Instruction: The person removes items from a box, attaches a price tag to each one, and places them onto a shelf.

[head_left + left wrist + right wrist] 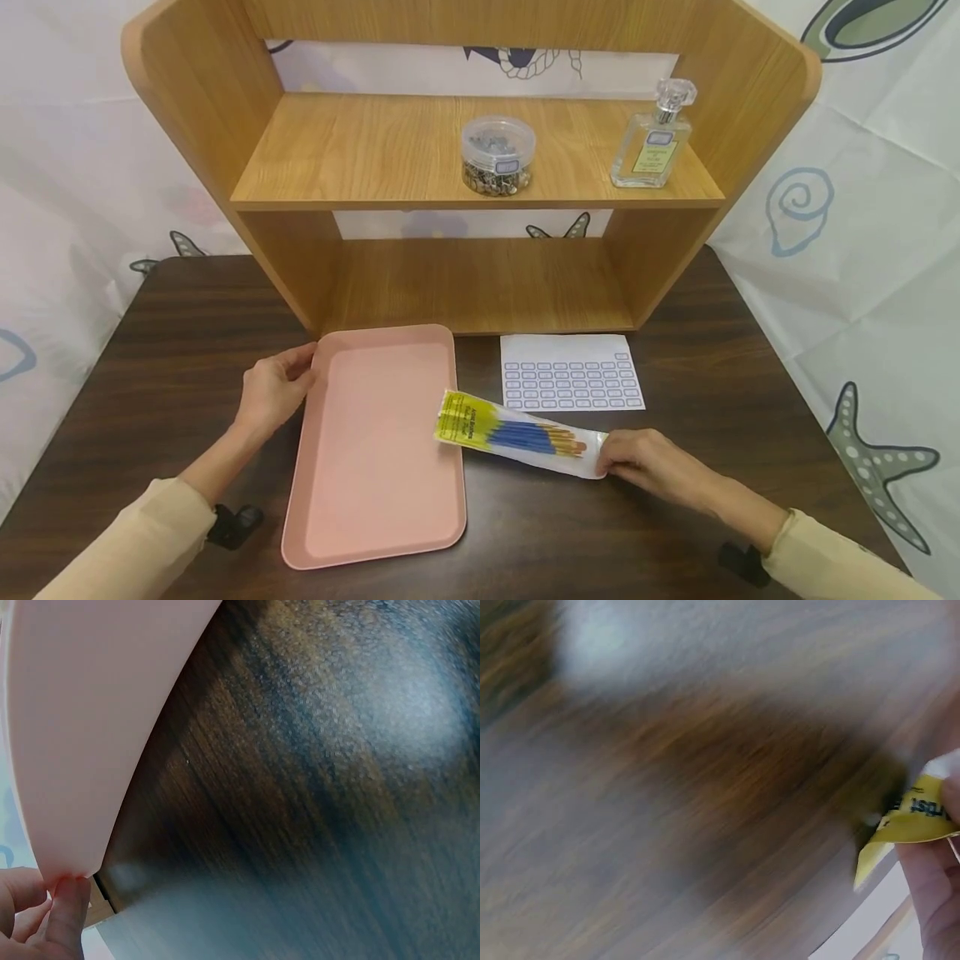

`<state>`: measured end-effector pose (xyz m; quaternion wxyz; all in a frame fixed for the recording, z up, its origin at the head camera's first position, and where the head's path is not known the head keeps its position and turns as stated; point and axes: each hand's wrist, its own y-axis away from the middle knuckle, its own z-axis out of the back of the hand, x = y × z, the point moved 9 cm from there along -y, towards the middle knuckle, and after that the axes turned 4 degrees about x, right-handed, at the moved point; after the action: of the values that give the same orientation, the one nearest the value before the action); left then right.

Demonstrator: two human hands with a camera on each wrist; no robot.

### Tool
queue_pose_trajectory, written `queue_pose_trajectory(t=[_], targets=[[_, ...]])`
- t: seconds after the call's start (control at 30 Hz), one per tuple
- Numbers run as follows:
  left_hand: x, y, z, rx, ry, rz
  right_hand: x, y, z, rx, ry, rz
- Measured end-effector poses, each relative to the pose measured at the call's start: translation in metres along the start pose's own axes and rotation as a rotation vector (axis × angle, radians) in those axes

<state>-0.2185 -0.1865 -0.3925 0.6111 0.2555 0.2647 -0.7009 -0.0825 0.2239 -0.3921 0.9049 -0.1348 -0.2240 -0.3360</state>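
A pink tray (382, 450) lies on the dark table, and my left hand (273, 387) pinches its far left corner. The left wrist view shows the thumb and fingers (67, 915) at that corner of the tray (90, 712). My right hand (652, 467) grips the right end of a clear packet of paintbrushes (517, 433) with blue and wooden handles. The packet's yellow printed end reaches over the tray's right rim; whether it touches the rim I cannot tell. Yellow printed wrapping (919, 810) shows between the right fingers in the blurred right wrist view.
A wooden shelf unit (480, 283) stands at the back. On its upper board are a round clear tub of small metal pieces (498, 156) and a glass perfume bottle (654, 142). A sheet of small labels (572, 375) lies before the shelf, right of the tray.
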Motion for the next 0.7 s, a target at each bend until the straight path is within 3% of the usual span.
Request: queue_pose_trajectory(t=[0.37, 0.7], targets=[[0.002, -0.001, -0.002, 0.0, -0.012, 0.004, -0.006, 0.02, 0.01, 0.01, 0.132, 0.011], [0.003, -0.002, -0.003, 0.008, -0.01, 0.01, -0.009, 0.031, 0.016, -0.012, 0.186, 0.075]])
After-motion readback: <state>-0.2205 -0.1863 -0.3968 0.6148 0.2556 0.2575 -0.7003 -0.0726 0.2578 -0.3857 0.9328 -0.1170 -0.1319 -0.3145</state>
